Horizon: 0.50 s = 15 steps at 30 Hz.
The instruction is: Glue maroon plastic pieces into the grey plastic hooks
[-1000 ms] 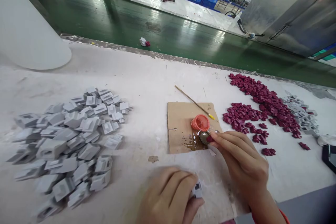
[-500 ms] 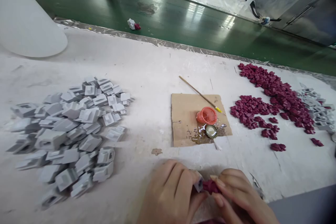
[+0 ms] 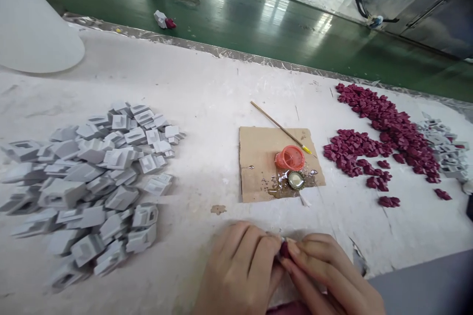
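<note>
Grey blocks (image 3: 85,172) look matt plastic from here, maroon pcs (image 3: 391,125) ditto, cardboard (image 3: 254,145) matt but glossy where wet, green belt (image 3: 240,17) smooth & v. shiny.

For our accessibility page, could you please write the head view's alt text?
The right hand holds a maroon piece against a mostly hidden gray part in the left hand, above a white table. Gray parts lie at left, maroon pieces at right; between, a red cup sits on cardboard.
</note>
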Tool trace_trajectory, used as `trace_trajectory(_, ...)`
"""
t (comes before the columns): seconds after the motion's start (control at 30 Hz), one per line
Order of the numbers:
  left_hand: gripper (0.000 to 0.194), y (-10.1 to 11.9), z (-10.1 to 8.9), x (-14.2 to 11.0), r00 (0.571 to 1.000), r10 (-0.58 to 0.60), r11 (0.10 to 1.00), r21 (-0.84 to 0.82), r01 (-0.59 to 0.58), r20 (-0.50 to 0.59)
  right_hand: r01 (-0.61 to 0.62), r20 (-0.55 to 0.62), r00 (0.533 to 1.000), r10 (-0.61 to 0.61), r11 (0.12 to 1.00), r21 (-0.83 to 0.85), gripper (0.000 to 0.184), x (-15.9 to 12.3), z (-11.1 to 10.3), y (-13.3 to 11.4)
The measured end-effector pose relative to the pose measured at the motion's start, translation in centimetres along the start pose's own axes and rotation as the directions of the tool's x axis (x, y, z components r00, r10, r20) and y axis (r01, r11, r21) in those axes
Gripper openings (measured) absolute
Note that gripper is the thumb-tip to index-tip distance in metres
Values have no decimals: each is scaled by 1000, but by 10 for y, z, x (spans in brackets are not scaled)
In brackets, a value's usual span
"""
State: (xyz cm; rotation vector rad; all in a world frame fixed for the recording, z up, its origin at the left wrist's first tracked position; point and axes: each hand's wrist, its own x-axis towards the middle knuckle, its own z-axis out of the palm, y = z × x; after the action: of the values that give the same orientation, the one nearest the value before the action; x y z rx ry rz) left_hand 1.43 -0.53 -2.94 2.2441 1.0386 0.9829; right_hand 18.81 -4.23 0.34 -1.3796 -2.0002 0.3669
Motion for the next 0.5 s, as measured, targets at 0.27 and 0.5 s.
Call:
trace_trajectory(0.27,15,-4,-4,-4,997,-74,994,-72,77,38,-99,-56,993,100,995,23,37,-6,13,4)
trace_trajectory(0.5,35,-9,-8,-4,988,-143,988,-45,146,64,-35,-47,998,36,999,15,41,-10,19,8)
